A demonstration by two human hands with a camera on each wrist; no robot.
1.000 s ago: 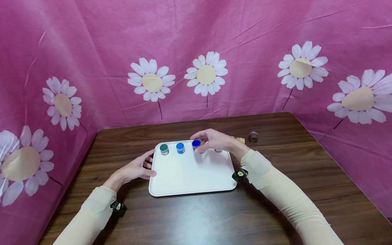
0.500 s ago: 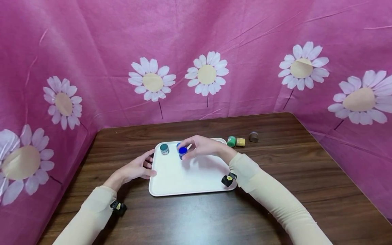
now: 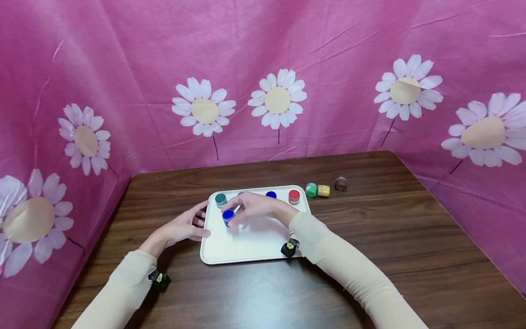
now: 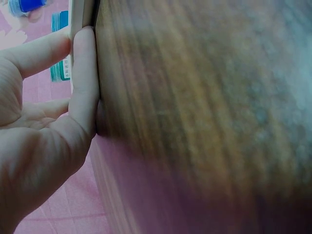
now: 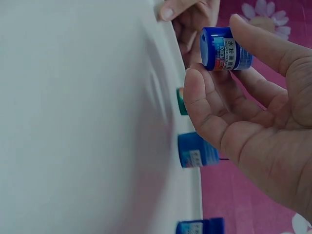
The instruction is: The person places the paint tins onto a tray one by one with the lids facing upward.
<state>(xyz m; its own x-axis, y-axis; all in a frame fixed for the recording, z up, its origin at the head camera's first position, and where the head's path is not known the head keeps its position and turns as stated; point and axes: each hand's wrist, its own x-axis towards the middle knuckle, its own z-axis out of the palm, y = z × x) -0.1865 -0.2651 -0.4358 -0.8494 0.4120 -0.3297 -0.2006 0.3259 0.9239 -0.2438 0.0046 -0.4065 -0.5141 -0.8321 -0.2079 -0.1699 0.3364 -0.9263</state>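
My right hand [image 3: 251, 205] pinches a dark blue gouache paint jar [image 5: 226, 48] between thumb and fingers, over the left part of the white tray [image 3: 255, 249]. My left hand [image 3: 185, 225] holds the tray's left edge, its thumb at the rim [image 4: 84, 14]. Along the tray's far side stand a dark green jar [image 3: 221, 200], a lighter blue jar [image 5: 192, 150] mostly covered by my right hand in the head view, another dark blue jar [image 3: 270, 195], and a red jar [image 3: 293, 196].
Beyond the tray's far right corner lie a green jar [image 3: 311, 189] and a yellow jar [image 3: 323, 190], with a brown one [image 3: 340, 183] farther right. The brown wooden table [image 3: 390, 219] meets a pink flowered cloth [image 3: 320, 114] at the back and sides.
My right hand has carried the dark blue jar left and nearer across the tray, from the far row. The red and remaining dark blue jars now show. The left hand stays put.
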